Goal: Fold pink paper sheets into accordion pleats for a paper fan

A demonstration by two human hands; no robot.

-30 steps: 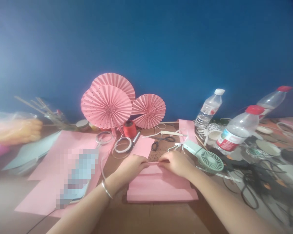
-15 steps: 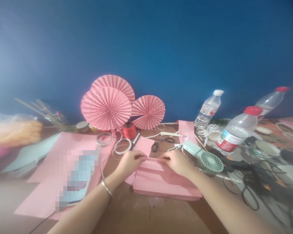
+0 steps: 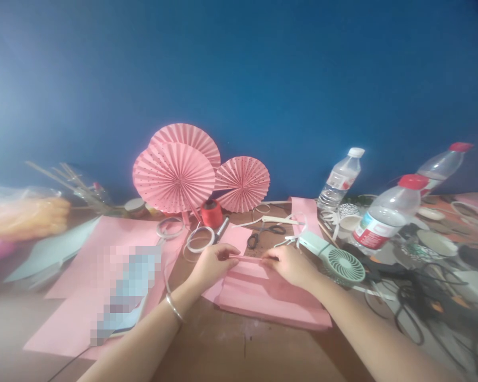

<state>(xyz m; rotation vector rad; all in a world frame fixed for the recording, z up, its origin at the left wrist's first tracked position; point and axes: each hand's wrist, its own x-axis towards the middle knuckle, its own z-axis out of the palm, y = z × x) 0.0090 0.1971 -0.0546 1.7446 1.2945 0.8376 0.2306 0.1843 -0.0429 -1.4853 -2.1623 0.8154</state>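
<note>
A plain blue wall (image 3: pixel 263 69) rises behind a brown tabletop (image 3: pixel 207 350) crowded along its far side. At the near middle lies a layered piece of folded pink paper (image 3: pixel 274 300), its broad part on the tabletop and its narrow far edge between the two hands. The left hand (image 3: pixel 215 265), with a silver bangle (image 3: pixel 174 309) at the wrist, pinches the left end of that edge between thumb and fingers; the right hand (image 3: pixel 292 263) pinches it farther right, fingers curled.

Beyond them are black-handled scissors (image 3: pixel 253 241) and a red spool (image 3: pixel 212 214). Pleated pink rosettes (image 3: pixel 175 178) stand at the far side, left of centre. Flat pink sheets (image 3: pixel 79 313) spread at left, partly under a pixelated object (image 3: pixel 133 281). On the right are a mint-green handheld fan (image 3: pixel 346 265), three plastic bottles (image 3: pixel 386 215) and tangled dark cables (image 3: pixel 410 300).
</note>
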